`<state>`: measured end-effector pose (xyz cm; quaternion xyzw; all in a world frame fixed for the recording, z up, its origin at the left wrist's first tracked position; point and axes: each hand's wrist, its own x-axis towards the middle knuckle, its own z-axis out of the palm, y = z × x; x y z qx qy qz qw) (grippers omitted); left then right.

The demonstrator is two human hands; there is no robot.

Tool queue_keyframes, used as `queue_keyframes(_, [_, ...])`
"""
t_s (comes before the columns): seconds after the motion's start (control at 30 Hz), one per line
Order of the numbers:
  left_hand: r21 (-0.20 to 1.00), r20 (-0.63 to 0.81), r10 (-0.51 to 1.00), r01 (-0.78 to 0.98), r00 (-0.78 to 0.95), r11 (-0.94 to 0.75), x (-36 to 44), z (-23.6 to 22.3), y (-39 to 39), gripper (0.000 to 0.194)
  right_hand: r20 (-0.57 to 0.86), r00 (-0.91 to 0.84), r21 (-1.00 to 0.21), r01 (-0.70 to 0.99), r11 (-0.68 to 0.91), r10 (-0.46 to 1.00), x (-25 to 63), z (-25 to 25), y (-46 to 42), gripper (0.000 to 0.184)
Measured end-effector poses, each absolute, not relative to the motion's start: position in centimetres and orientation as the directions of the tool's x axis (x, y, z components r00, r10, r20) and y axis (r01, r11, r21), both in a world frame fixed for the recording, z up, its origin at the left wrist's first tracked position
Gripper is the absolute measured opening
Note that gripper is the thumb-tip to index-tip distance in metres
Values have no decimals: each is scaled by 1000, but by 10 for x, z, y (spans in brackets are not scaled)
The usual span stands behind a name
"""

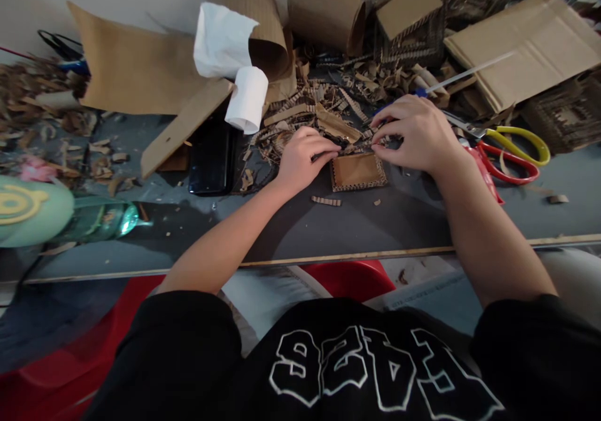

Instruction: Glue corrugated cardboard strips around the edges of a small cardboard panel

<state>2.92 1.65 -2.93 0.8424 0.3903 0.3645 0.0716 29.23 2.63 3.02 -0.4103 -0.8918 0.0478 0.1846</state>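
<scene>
A small square cardboard piece [357, 171] with a ridged border lies flat on the grey table [328, 227]. My left hand [303, 157] rests curled at its upper left corner, fingers pressed on a thin strip along the top edge. My right hand [416, 132] hovers over the upper right corner, its fingertips pinched on the same narrow corrugated strip [364, 147]. A short loose strip [326, 201] lies just below the square.
Scissors with yellow and red handles [509, 149] lie to the right. A black phone [212, 158], white paper roll [246, 99], cardboard sheets [136, 67] and scraps crowd the back. A green bottle [101, 219] lies at left. The table's front edge [328, 258] runs near my body.
</scene>
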Motion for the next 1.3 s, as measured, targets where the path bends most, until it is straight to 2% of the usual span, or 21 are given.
queue_keyframes(0.13, [420,539,702,575,465,-703,30,-30,18,19,283,-611,-242,700,672,739,295,27,30,20])
queue_keyframes(0.3, [430,495,745,619,448,-657,30,-31,18,19,305,-653,-217,661,718,693,297,23,36,23])
queue_keyframes(0.43, [419,469,762,647,446,-637,29,-30,18,21,319,-621,-269,665,697,716,297,21,35,20])
queue_keyframes(0.77, [414,486,766,662,421,-626,29,-31,19,27,296,-629,-262,670,695,719,298,16,34,21])
queue_keyframes(0.87, [446,513,775,657,369,-608,30,-27,18,33,322,-613,-247,682,689,722,296,18,33,20])
queue_keyframes(0.93, [511,522,800,641,298,-572,30,-26,16,38,337,-589,-256,693,674,734,294,21,32,20])
queue_keyframes(1.1, [718,449,882,531,140,-450,32,-28,16,53,369,-446,-382,727,571,815,286,26,27,17])
queue_keyframes(1.3, [799,404,874,362,269,-480,36,-26,12,66,330,-302,-660,604,447,895,267,26,16,24])
